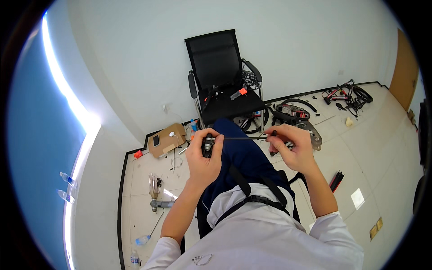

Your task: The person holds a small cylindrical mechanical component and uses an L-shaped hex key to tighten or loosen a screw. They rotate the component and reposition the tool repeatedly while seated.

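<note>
My left hand (201, 157) is closed around a small black-and-silver mechanical part (208, 145), held over my lap. From that part a thin dark cable or rod (245, 138) runs straight across to my right hand (293, 146). The fingers of my right hand pinch its far end, where a small dark piece pokes up between thumb and forefinger. Both hands are at about the same height, a short span apart. The fingers partly hide the mechanical part, so its exact kind cannot be made out.
Ahead stands a black chair (229, 105) with a bottle and dark parts on its seat. Bicycle parts (292, 111) lie on the floor beyond my right hand. At left are a cardboard sheet (167, 146) with a phone, a metal fork-like part (153, 186) and water bottles (143, 240).
</note>
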Demonstrator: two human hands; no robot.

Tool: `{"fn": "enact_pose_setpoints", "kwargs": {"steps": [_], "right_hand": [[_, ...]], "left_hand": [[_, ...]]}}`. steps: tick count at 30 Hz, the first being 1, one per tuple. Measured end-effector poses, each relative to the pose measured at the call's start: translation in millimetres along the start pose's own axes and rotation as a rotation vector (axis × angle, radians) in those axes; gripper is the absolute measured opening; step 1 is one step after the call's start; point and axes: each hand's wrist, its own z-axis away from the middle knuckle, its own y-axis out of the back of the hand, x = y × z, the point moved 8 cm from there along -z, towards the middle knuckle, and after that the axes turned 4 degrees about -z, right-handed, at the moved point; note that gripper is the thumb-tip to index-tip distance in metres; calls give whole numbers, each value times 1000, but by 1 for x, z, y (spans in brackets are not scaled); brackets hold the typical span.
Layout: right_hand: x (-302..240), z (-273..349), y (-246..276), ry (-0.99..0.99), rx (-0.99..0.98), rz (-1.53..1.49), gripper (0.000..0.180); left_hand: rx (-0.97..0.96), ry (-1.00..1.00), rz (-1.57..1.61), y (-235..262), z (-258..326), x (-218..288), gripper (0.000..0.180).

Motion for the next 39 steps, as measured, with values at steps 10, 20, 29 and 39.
{"fn": "enact_pose_setpoints", "kwargs": {"steps": [10,20,29,39], "right_hand": [[-21,3,0,201,45,228,25],[22,9,-20,-381,-73,-664,22],[16,6,-7,-139,-17,-258,20],[34,8,-3,-355,14,-312,15]], "left_hand": [[-74,249,254,-8,-1,-9,13],[59,169,242,4,0,-7,10],[2,202,261,-2,0,-10,11],[71,146,249,4,4,-10,15]]}}
